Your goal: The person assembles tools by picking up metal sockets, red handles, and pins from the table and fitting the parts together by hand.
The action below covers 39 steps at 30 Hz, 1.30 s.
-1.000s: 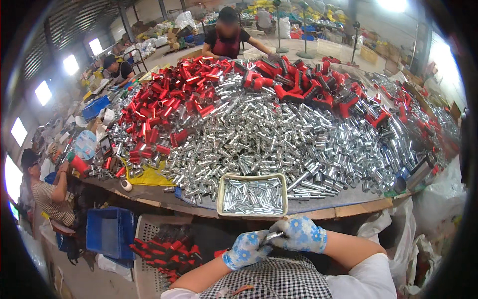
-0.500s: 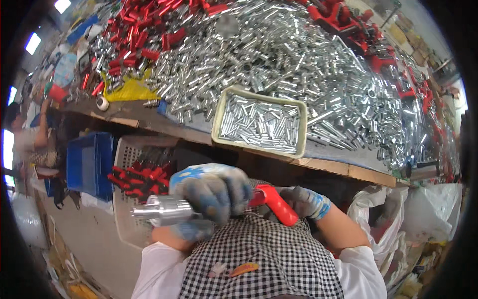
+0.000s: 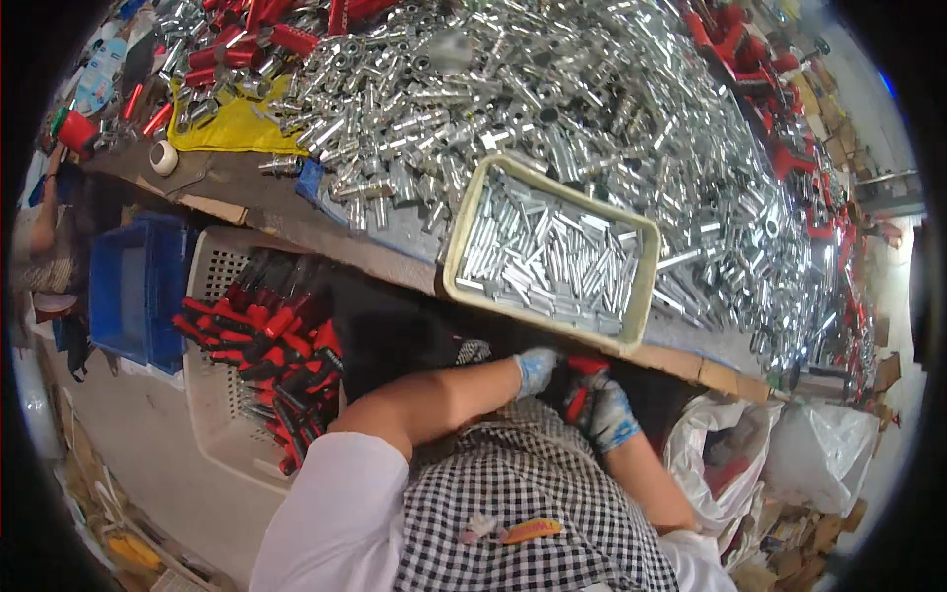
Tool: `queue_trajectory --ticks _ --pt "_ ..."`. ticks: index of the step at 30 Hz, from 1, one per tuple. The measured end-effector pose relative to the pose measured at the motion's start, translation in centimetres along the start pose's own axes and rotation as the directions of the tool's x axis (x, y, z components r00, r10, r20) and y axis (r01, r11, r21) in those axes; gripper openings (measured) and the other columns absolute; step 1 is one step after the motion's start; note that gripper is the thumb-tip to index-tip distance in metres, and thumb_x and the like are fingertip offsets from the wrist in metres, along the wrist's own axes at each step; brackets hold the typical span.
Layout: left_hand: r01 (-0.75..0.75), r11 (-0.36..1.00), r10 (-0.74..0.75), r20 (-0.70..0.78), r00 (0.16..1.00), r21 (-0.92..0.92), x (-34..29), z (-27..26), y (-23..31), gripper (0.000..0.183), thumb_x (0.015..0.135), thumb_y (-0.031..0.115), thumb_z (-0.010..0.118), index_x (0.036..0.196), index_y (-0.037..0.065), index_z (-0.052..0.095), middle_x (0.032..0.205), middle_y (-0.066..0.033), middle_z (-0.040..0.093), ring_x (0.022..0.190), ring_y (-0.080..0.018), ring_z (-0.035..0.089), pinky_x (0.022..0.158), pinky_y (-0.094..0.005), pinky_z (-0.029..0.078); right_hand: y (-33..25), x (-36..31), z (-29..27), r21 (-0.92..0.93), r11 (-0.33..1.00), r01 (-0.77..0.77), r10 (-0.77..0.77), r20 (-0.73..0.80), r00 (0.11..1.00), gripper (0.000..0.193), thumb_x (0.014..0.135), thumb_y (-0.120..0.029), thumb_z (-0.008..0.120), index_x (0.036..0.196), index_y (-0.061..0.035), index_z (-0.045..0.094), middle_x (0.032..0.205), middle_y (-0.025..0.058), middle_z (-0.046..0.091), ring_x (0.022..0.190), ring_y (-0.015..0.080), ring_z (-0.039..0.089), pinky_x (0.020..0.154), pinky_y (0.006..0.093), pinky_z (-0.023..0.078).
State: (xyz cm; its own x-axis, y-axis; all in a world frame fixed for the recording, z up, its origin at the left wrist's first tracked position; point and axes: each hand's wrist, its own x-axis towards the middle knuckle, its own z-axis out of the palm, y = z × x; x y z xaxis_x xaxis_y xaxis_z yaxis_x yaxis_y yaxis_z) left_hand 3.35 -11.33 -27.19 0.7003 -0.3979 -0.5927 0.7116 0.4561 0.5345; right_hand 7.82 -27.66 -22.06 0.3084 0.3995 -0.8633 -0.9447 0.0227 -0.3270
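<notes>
My left hand (image 3: pixel 538 371), in a white and blue glove, reaches forward to just below the bench edge. Its fingers are mostly hidden, so I cannot tell what it holds. Beside it, my gloved right hand (image 3: pixel 613 413) is closed round a red-and-black handled tool (image 3: pixel 578 400), whose red end points up towards the bench. The far end of this tool is hard to make out in the shade. Just beyond both hands, a cream tray (image 3: pixel 548 321) full of thin silver pins (image 3: pixel 543 259) rests on the bench's front edge.
A large heap of silver metal fittings (image 3: pixel 552 99) covers the bench. Red tubular parts (image 3: pixel 227 59) and a yellow cloth (image 3: pixel 232 120) lie at the far left. Below stand a white basket (image 3: pixel 212 414) of red-and-black tools and a blue bin (image 3: pixel 138 296). White plastic bags (image 3: pixel 824 454) hang right.
Both hands have moved forward and right, towards the bench edge. The silver cylindrical piece by my left hand is out of sight. The view has shifted, showing more of the tool basket.
</notes>
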Motion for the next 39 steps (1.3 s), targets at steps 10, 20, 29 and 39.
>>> queue_trajectory --ticks 10,20,29,39 --pt "0.034 0.929 -0.068 -0.079 0.995 -0.368 1.3 -1.3 -0.9 0.033 0.096 0.026 0.050 0.118 0.006 0.066 0.111 -0.0136 0.069 0.098 -0.0257 0.066 0.086 -0.0411 0.051 1.6 2.5 0.2 0.016 0.998 0.063 -0.064 0.029 0.998 0.028 0.083 -0.008 0.055 0.110 -0.0013 0.057 0.087 0.0136 0.063 0.075 0.0289 0.062 0.068 0.0381 0.052" --pt "-0.022 0.965 -0.011 -0.125 0.992 -0.261 4.5 -2.6 -3.5 0.034 0.096 0.027 0.050 0.118 0.007 0.066 0.112 -0.0139 0.069 0.099 -0.0264 0.066 0.087 -0.0410 0.051 0.5 3.1 -0.3 -0.087 0.996 0.013 -0.015 -0.022 1.000 0.037 0.082 0.001 0.060 0.119 -0.0039 0.058 0.102 0.0083 0.064 0.083 0.0207 0.061 0.067 0.0337 0.054" --pt "-0.339 0.922 0.357 -0.076 0.931 0.185 7.7 -3.9 -7.6 0.035 0.096 0.028 0.050 0.119 0.007 0.066 0.113 -0.0141 0.069 0.100 -0.0271 0.066 0.088 -0.0410 0.051 2.3 4.0 -1.0 -0.073 0.990 0.117 -0.120 -0.042 0.992 0.027 0.086 -0.007 0.057 0.111 0.0024 0.058 0.083 0.0174 0.065 0.073 0.0333 0.065 0.067 0.0447 0.054" --pt "-0.373 0.842 0.432 -0.071 0.899 0.390 9.5 -7.3 -9.1 0.036 0.096 0.029 0.049 0.119 0.007 0.066 0.115 -0.0144 0.068 0.100 -0.0279 0.066 0.089 -0.0410 0.051 0.9 2.0 1.8 -0.092 0.996 -0.001 0.002 0.007 1.000 0.031 0.085 0.002 0.058 0.116 0.0010 0.056 0.090 0.0154 0.063 0.073 0.0317 0.062 0.068 0.0441 0.054"
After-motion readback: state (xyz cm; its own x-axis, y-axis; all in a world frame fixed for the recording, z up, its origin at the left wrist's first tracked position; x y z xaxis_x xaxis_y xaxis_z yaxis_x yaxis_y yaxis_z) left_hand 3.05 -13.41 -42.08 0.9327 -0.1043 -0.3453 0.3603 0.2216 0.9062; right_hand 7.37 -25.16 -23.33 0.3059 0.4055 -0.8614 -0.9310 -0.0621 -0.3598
